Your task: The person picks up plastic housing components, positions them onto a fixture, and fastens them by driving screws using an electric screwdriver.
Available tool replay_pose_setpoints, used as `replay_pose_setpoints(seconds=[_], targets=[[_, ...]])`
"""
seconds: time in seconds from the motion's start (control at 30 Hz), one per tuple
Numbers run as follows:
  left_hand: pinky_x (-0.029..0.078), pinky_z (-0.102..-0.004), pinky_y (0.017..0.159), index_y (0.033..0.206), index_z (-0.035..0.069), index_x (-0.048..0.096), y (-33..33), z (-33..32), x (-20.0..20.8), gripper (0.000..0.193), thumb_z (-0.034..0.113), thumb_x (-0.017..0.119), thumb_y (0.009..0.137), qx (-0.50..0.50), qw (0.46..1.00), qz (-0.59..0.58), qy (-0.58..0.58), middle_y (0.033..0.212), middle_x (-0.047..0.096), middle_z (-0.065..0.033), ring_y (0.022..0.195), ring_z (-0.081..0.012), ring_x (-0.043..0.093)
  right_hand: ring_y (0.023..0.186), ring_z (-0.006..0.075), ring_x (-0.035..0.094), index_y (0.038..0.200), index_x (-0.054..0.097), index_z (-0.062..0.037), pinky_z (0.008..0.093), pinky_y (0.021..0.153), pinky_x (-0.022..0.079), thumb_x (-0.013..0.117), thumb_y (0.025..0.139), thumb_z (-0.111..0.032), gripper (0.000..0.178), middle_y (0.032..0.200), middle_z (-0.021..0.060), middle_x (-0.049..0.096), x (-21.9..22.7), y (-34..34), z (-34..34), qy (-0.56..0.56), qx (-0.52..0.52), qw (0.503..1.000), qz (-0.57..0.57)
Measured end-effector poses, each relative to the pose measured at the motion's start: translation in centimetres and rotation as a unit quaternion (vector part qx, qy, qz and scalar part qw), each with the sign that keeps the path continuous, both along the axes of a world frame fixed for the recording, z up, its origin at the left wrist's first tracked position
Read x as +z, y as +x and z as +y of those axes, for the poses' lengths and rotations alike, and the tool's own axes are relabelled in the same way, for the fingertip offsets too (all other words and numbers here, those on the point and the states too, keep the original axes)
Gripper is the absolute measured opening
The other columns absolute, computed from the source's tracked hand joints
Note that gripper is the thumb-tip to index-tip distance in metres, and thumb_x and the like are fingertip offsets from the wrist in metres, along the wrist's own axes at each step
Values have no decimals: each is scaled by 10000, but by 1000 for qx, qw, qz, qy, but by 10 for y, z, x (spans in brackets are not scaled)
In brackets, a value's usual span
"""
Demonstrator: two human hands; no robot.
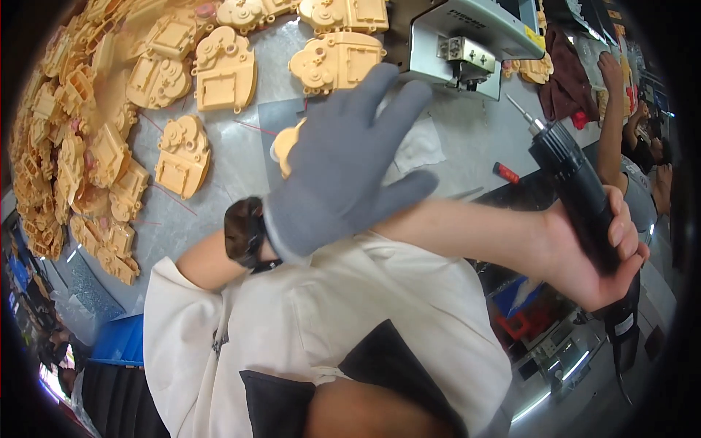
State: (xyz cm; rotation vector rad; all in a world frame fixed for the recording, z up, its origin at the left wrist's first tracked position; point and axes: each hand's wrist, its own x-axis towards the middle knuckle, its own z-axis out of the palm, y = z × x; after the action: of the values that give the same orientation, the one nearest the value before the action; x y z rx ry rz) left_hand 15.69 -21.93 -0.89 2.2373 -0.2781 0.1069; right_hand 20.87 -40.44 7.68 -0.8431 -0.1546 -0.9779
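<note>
My left hand (347, 157), in a grey glove, has its fingers spread and reaches over the near part of the table. Partly covered by it, a yellow plastic housing (285, 149) peeks out beside the palm; whether the glove touches it I cannot tell. Bare fingers of my right hand (595, 255) wrap round a black electric screwdriver (573, 179), held off the table on the right with its bit pointing up and left. More yellow housings (182, 157) lie on the table beyond my left hand, some with thin red wires.
A large heap of yellow housings (69, 153) fills the table's left side. At the back stands a grey machine (467, 44) with a metal block. Near it lie a white cloth (421, 146), a small red object (506, 173) and a dark brown cloth (564, 77). Another person's arm (610, 117) shows at far right.
</note>
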Motion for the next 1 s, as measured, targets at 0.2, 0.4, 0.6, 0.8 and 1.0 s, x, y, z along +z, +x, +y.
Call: replay_pose_setpoints(seconds=[0.2, 0.4, 0.6, 0.8, 1.0], targets=[[368, -433, 900, 1230, 141, 490, -13, 38, -20, 771, 324, 764, 533, -93, 977, -30, 192, 1085, 502, -102, 1016, -275, 497, 479, 111, 474, 691, 492, -95, 293, 578, 400, 552, 634, -146, 98, 561, -42, 472, 2, 5, -4, -17, -25, 1000, 2], [376, -416, 862, 1306, 156, 447, -23, 42, 10, 853, 316, 770, 533, 8, 965, -8, 261, 1149, 465, -109, 1026, -296, 472, 487, 131, 455, 709, 496, -89, 332, 591, 384, 544, 645, -141, 95, 573, -23, 464, 0, -2, -23, -77, 86, 993, 27], [318, -473, 994, 1346, 51, 342, -22, 36, -23, 910, 478, 707, 630, -36, 958, -47, 282, 1265, 403, -231, 1156, -376, 415, 494, 188, 466, 932, 507, -11, 379, 608, 397, 554, 656, -68, 285, 582, 58, 473, -23, 9, -2, -199, -22, 970, 139], [305, -464, 1021, 1330, 92, 357, -25, 48, -33, 886, 366, 761, 591, -85, 965, -44, 243, 1255, 412, -204, 1174, -368, 406, 425, 183, 481, 974, 492, 57, 288, 502, 454, 560, 664, 38, 319, 593, 133, 537, -27, -1, 0, -148, 54, 984, 85], [305, -460, 1022, 1326, 88, 363, -32, 62, -10, 861, 301, 772, 599, -114, 977, -5, 182, 1325, 378, -212, 1220, -386, 374, 443, 187, 490, 950, 514, 47, 298, 495, 450, 558, 642, 73, 313, 619, 129, 530, -51, 0, 7, -222, 5, 966, 133]])
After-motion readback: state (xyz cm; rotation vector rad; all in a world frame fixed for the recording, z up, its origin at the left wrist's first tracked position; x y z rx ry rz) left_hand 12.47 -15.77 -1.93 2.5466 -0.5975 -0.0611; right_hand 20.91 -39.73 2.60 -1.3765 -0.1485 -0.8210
